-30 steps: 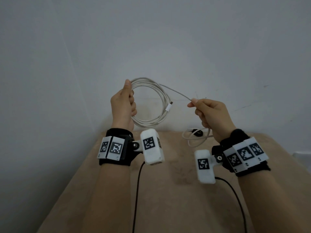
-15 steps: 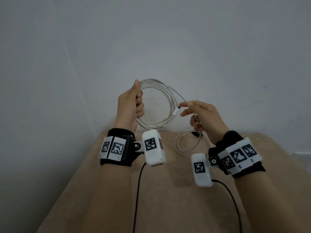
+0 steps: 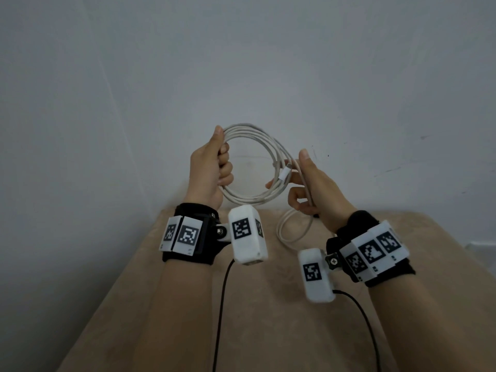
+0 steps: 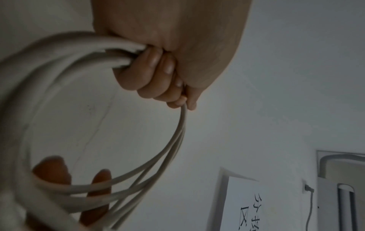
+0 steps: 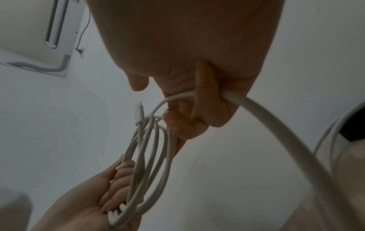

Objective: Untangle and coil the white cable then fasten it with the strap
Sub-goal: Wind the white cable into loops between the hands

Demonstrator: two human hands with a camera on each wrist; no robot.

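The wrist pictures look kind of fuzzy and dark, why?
Left wrist view: the white cable loops close to the lens and smears soft, while the left hand is sharper. Right wrist view: the near strand blurs and the right hand is shadowed. Head view: dim, even light, little blur.

Both my forearms reach forward at chest height — my left hand (image 3: 208, 170) fisted upright, thumb pointing up and fingers (image 4: 158, 62) curled tight into the palm round what it holds, my right hand (image 3: 312, 189) close beside it, thumb raised, fingers (image 5: 205, 96) hooked loosely inward round a strand.
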